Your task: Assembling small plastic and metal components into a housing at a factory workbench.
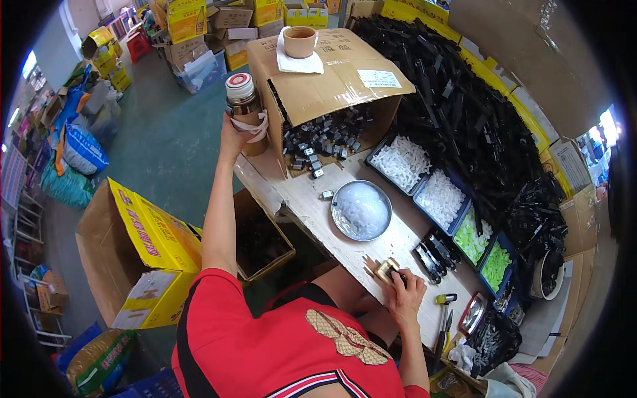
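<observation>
A: Where is the left hand (232,136)?
B: Stretched out to the desk's (318,212) far end, fingers wrapped round a brown flask (244,106) with a white-and-red cap, standing just beside an open carton (332,79).
A: And the right hand (403,292)?
B: At the near edge of the desk, closed on a small block (387,270) with a black part. A round tray (361,210) of white pieces lies between the two hands, which are well apart.

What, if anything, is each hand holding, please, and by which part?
The left hand grips the brown cylindrical flask with a red-and-white lid around its lower body. The right hand rests on a small tan block at its near edge.
</observation>
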`<control>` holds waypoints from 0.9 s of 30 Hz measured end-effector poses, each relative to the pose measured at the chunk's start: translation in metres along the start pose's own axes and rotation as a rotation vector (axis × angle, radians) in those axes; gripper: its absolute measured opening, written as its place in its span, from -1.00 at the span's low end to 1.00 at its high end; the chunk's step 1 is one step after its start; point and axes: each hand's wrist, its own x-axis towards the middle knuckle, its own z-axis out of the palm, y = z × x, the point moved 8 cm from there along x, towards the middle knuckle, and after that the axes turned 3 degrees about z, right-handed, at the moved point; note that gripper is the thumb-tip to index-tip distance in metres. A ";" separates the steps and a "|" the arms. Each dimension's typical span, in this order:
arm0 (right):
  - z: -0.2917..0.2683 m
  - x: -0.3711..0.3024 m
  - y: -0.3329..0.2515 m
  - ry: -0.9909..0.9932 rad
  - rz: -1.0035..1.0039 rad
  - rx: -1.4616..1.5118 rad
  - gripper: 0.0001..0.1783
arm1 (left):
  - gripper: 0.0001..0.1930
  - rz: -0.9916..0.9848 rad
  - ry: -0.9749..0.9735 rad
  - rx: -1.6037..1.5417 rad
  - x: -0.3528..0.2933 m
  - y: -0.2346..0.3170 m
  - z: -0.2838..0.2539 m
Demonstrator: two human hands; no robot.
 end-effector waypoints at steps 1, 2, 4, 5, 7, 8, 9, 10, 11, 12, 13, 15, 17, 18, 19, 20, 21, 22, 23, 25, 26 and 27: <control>0.000 0.000 0.000 -0.004 0.005 -0.003 -0.58 | -0.13 0.018 0.027 -0.007 -0.001 0.004 0.002; 0.000 0.000 0.000 -0.005 0.010 -0.005 -0.58 | -0.13 0.016 0.022 -0.010 -0.001 0.006 0.007; 0.000 0.002 0.002 -0.008 0.014 -0.007 -0.57 | -0.07 0.047 0.194 0.340 -0.006 0.014 -0.002; 0.000 0.002 0.001 -0.011 0.015 -0.008 -0.57 | -0.07 0.044 0.192 0.340 -0.009 0.010 -0.004; 0.002 0.001 0.000 -0.035 0.019 -0.004 -0.57 | -0.02 0.120 0.378 0.398 -0.017 0.008 -0.022; 0.003 0.002 0.001 -0.037 0.020 -0.005 -0.57 | -0.01 0.123 0.457 0.441 -0.021 0.008 -0.029; 0.003 0.002 0.002 -0.027 0.019 -0.004 -0.58 | -0.01 0.119 0.457 0.446 -0.021 0.012 -0.028; 0.003 0.001 0.002 -0.017 0.018 -0.003 -0.59 | -0.02 0.108 0.549 0.469 -0.026 0.021 -0.030; 0.003 0.000 0.003 -0.023 0.016 0.000 -0.59 | -0.02 0.096 0.642 0.491 -0.030 0.026 -0.035; 0.003 0.000 0.003 -0.019 0.012 -0.006 -0.59 | -0.02 0.094 0.645 0.497 -0.030 0.021 -0.038; 0.002 0.000 0.003 -0.015 0.008 -0.013 -0.59 | -0.04 0.105 0.693 0.527 -0.031 0.015 -0.042; 0.004 0.001 0.003 -0.019 0.010 -0.010 -0.59 | -0.05 0.114 0.735 0.554 -0.033 0.018 -0.040; 0.005 0.001 0.004 -0.023 0.019 -0.009 -0.58 | -0.09 0.156 0.631 0.462 -0.028 0.043 -0.021; 0.004 0.001 0.004 -0.022 0.018 -0.008 -0.58 | -0.09 0.157 0.631 0.462 -0.027 0.042 -0.017; 0.004 0.001 0.003 -0.021 0.019 -0.007 -0.58 | -0.10 0.170 0.653 0.541 -0.026 0.040 -0.012; 0.003 0.001 0.002 -0.021 0.019 -0.006 -0.58 | -0.11 0.184 0.673 0.622 -0.025 0.038 -0.008; 0.003 0.002 0.001 -0.018 0.018 0.001 -0.59 | -0.08 0.183 0.613 0.538 -0.020 0.032 -0.007; 0.002 0.002 0.000 -0.015 0.016 0.009 -0.59 | -0.08 0.184 0.612 0.540 -0.021 0.028 -0.005; 0.003 0.003 0.001 -0.016 0.019 0.009 -0.59 | -0.07 0.207 0.597 0.547 -0.023 0.033 0.005; 0.003 0.002 0.001 -0.006 0.018 0.003 -0.59 | -0.05 0.231 0.578 0.552 -0.023 0.032 0.009; 0.002 0.002 0.002 -0.005 0.022 0.002 -0.59 | -0.04 0.187 0.494 0.496 -0.017 0.019 0.007; 0.001 0.002 0.002 -0.005 0.024 0.003 -0.60 | -0.02 0.143 0.411 0.443 -0.013 0.015 0.006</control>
